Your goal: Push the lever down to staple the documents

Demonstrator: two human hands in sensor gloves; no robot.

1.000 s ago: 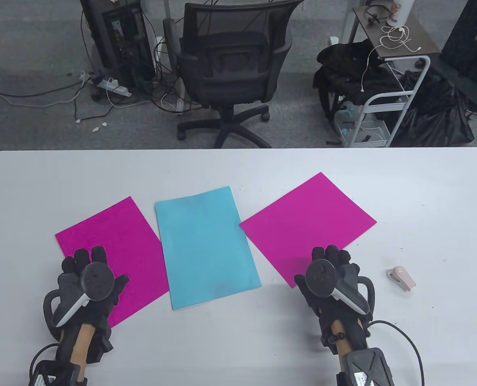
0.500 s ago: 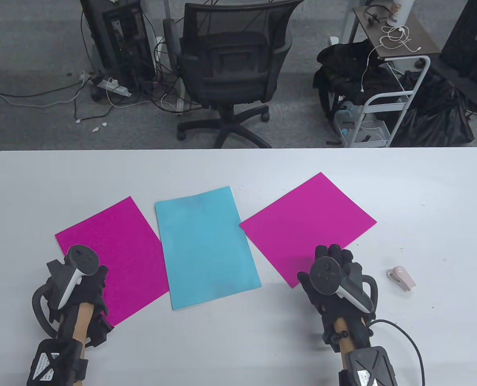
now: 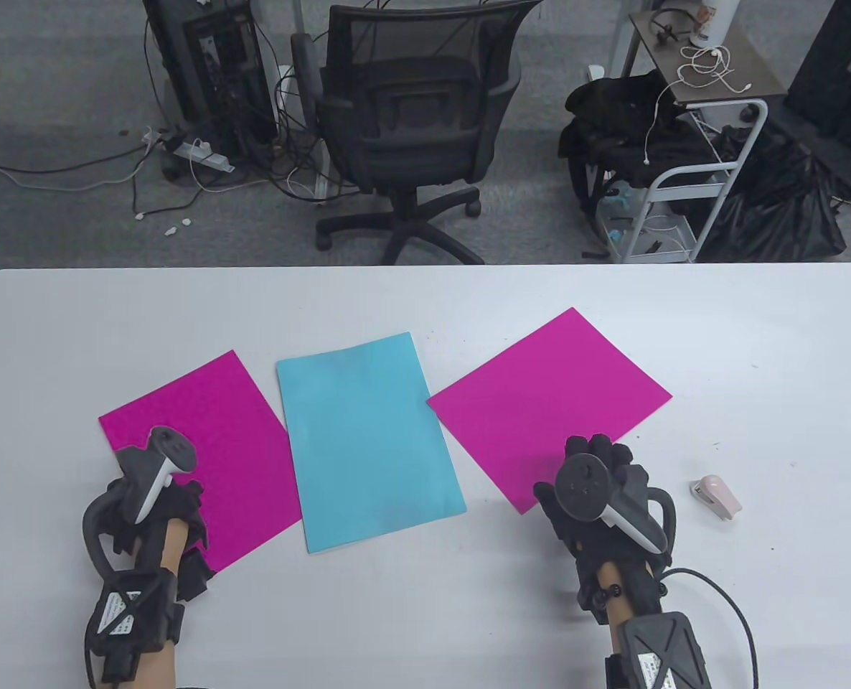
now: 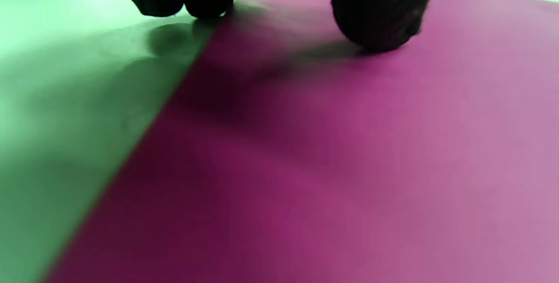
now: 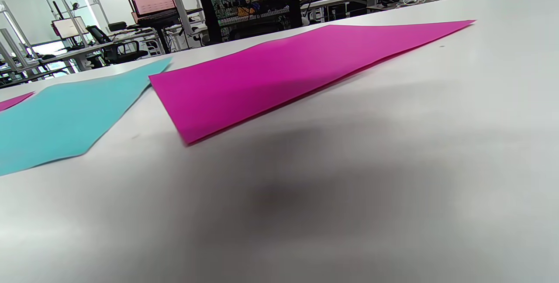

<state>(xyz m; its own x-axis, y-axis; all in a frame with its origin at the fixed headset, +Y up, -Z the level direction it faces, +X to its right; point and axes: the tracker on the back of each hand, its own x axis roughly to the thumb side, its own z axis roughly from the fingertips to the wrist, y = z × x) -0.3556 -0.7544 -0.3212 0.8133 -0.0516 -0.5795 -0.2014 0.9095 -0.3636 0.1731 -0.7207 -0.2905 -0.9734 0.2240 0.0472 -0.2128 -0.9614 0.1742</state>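
Note:
A small pink stapler (image 3: 716, 497) lies on the white table (image 3: 468, 301) at the right, apart from all paper. Three sheets lie flat: a magenta sheet (image 3: 217, 445) on the left, a blue sheet (image 3: 368, 438) in the middle, a second magenta sheet (image 3: 547, 402) on the right. My left hand (image 3: 171, 502) is turned on its side over the left sheet's near-left part. In the left wrist view its fingertips (image 4: 375, 21) touch that sheet (image 4: 327, 165) near its edge. My right hand (image 3: 598, 481) holds nothing, over the right sheet's near corner, left of the stapler.
A black office chair (image 3: 411, 122), a white cart (image 3: 691, 165) and cables stand on the floor beyond the table's far edge. The right wrist view shows the right magenta sheet (image 5: 297, 69) and the blue sheet (image 5: 65, 117) lying flat.
My left hand has drawn back toward me and rolled onto its side, its tracker tipping up. My right hand has shifted slightly to the right. Sheets and stapler have not moved.

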